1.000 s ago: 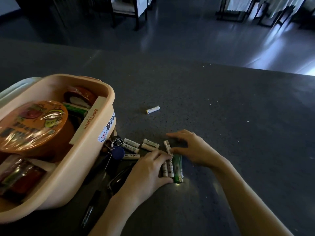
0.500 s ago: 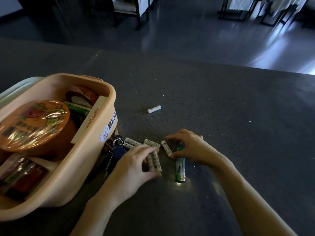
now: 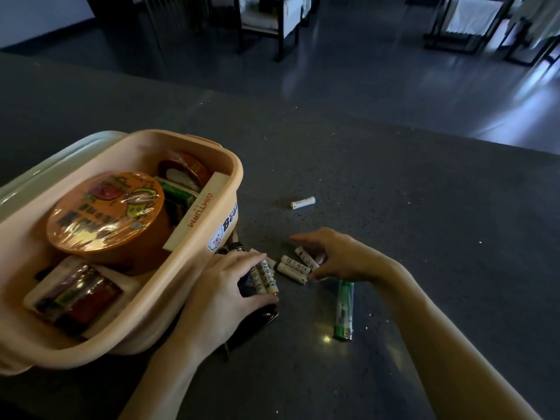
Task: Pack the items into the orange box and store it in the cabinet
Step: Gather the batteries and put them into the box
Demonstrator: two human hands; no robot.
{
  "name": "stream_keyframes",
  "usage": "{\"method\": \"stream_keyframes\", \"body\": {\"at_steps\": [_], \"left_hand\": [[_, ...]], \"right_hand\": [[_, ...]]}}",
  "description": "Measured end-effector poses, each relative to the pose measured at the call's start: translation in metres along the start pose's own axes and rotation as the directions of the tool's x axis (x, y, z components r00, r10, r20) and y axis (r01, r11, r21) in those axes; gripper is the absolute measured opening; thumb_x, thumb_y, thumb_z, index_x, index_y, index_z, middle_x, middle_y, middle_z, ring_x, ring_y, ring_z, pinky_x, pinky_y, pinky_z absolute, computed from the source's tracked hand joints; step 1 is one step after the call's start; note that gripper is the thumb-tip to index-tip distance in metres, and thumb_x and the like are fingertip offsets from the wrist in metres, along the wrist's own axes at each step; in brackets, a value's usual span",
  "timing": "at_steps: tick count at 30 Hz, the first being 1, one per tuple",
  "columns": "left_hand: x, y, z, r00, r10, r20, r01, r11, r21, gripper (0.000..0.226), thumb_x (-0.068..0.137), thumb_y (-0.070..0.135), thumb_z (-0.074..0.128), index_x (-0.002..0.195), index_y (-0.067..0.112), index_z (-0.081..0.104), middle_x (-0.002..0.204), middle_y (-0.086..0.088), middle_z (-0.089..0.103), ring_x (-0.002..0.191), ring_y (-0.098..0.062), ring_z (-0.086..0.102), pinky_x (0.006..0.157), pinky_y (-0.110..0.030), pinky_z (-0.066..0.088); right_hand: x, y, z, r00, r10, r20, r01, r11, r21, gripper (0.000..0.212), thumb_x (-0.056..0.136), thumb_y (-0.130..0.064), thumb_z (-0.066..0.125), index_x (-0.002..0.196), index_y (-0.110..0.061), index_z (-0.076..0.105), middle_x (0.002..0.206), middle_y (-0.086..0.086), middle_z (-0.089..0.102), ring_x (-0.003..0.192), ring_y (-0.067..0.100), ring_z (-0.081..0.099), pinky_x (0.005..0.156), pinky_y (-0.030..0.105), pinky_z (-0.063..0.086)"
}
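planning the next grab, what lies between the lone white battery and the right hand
Nothing: the head view shows only bare dark speckled tabletop between the lone white cylindrical battery and the right hand.

Bare tabletop right of the lighter; orange box wall just left of the scattered batteries.

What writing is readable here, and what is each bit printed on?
"IMTURM", first letter unclear: cream flat box inside the orange box.
"Bea", cut off: bear sticker on that box's side.
Print on the round lid, batteries and lighter: too small or blurred.
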State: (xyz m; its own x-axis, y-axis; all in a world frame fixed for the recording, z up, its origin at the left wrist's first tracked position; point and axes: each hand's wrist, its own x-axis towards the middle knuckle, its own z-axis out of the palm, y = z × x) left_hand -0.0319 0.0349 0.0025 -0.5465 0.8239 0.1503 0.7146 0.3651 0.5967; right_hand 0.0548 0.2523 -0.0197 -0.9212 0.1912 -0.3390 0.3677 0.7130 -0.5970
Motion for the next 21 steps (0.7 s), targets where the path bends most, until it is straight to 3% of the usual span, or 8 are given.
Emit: {"method": "stream_keyframes", "body": {"at_steps": [4, 10, 13, 17, 21], "left_hand": [[0.001, 0.0, 0.003, 1.0, 0.005, -0.023, -0.005, 1.0, 0.013, 0.06, 0.065, 0.034, 0.078, 0.12, 0.021, 0.058, 0.115, 0.019, 0.047, 0.109, 0.003, 0.042, 0.091, 0.006, 0.014], [0.001, -0.002, 0.004, 0.999, -0.016, -0.029, 0.014, 0.998, -0.069, 0.061, 0.066, 0.031, 0.078, 0.123, 0.021, 0.056, 0.115, 0.018, 0.048, 0.103, 0.02, 0.036, 0.086, 0.008, 0.018], [0.002, -0.005, 0.003, 0.999, -0.027, -0.028, 0.025, 0.997, -0.075, 0.062, 0.067, 0.031, 0.077, 0.124, 0.023, 0.055, 0.117, 0.018, 0.047, 0.105, 0.016, 0.038, 0.086, 0.007, 0.019], [0.0, -0.004, 0.002, 1.0, -0.029, -0.01, 0.029, 0.998, -0.063, 0.062, 0.069, 0.032, 0.076, 0.125, 0.024, 0.053, 0.116, 0.02, 0.045, 0.105, 0.014, 0.036, 0.086, 0.007, 0.019], [-0.002, -0.004, 0.003, 1.0, -0.03, -0.002, 0.03, 0.999, -0.041, 0.061, 0.07, 0.031, 0.076, 0.126, 0.024, 0.053, 0.115, 0.02, 0.045, 0.102, 0.013, 0.036, 0.087, 0.007, 0.017]], "right_hand": [[0.006, -0.003, 0.001, 0.998, -0.013, 0.063, 0.022, 0.991, -0.136, 0.083, 0.072, -0.021, 0.075, 0.139, -0.04, 0.03, 0.125, -0.002, 0.033, 0.101, 0.009, 0.038, 0.078, 0.019, 0.034], [0.008, -0.005, 0.005, 0.996, -0.06, 0.067, 0.071, 0.982, -0.175, 0.065, 0.074, -0.019, 0.073, 0.13, -0.035, 0.045, 0.116, -0.003, 0.035, 0.095, 0.01, 0.039, 0.072, 0.015, 0.032], [0.007, -0.006, 0.007, 0.996, -0.056, 0.067, 0.067, 0.984, -0.166, 0.066, 0.075, -0.019, 0.072, 0.132, -0.035, 0.043, 0.116, -0.003, 0.036, 0.095, 0.01, 0.04, 0.077, 0.021, 0.034], [0.007, -0.01, 0.009, 0.993, -0.074, 0.094, 0.089, 0.981, -0.17, 0.076, 0.074, -0.021, 0.073, 0.137, -0.037, 0.034, 0.113, -0.005, 0.035, 0.097, 0.008, 0.036, 0.073, 0.017, 0.03], [0.007, -0.014, 0.011, 0.99, -0.088, 0.112, 0.108, 0.977, -0.186, 0.072, 0.074, -0.021, 0.073, 0.135, -0.035, 0.038, 0.121, -0.001, 0.039, 0.098, 0.008, 0.034, 0.081, 0.023, 0.031]]}}
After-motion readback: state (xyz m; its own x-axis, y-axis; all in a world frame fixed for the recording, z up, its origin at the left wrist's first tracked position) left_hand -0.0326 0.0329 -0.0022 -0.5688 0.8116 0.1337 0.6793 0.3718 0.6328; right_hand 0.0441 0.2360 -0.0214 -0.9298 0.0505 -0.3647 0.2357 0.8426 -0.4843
